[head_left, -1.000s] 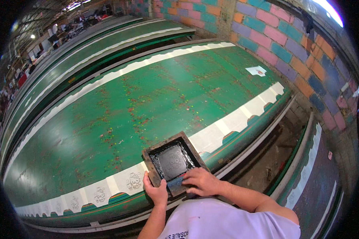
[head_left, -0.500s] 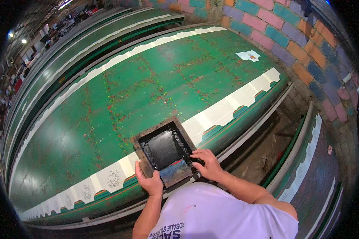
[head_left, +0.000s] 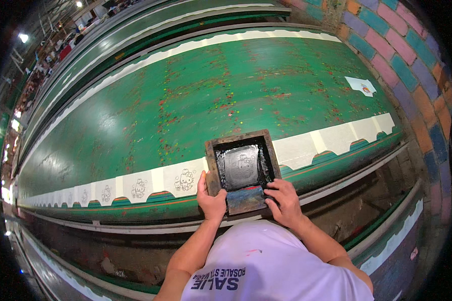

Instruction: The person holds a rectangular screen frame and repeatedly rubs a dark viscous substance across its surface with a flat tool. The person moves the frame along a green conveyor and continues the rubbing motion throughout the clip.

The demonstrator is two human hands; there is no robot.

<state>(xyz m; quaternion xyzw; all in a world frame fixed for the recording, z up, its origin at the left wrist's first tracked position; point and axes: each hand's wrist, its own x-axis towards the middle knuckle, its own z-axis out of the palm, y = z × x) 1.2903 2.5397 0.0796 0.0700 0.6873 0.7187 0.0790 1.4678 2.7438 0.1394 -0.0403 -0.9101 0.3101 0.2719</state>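
A small wooden screen-printing frame (head_left: 211, 163) lies over the strip of white fabric pieces (head_left: 299, 152) at the table's near edge. Wet black ink rims its inside, and a faint line drawing shows on the grey mesh (head_left: 238, 166). My left hand (head_left: 212, 201) grips the frame's near left corner, thumb on top. At the near right corner, my right hand (head_left: 285, 201) has its fingers bent against the frame and the blue-stained flat piece (head_left: 246, 199) at its near end. Left of the frame, several white pieces carry a black cartoon print (head_left: 184, 179).
The long green table (head_left: 196, 100) is speckled with paint. A loose printed white piece (head_left: 360, 86) lies at its far right. Another fabric strip (head_left: 226, 36) runs along the far edge. A painted brick wall (head_left: 386, 55) stands at the right, with more long tables behind and below.
My view has turned, and the frame now appears straighter and farther right. My right fingers have shifted from its inner right side to the near corner. The line drawing now shows on the mesh.
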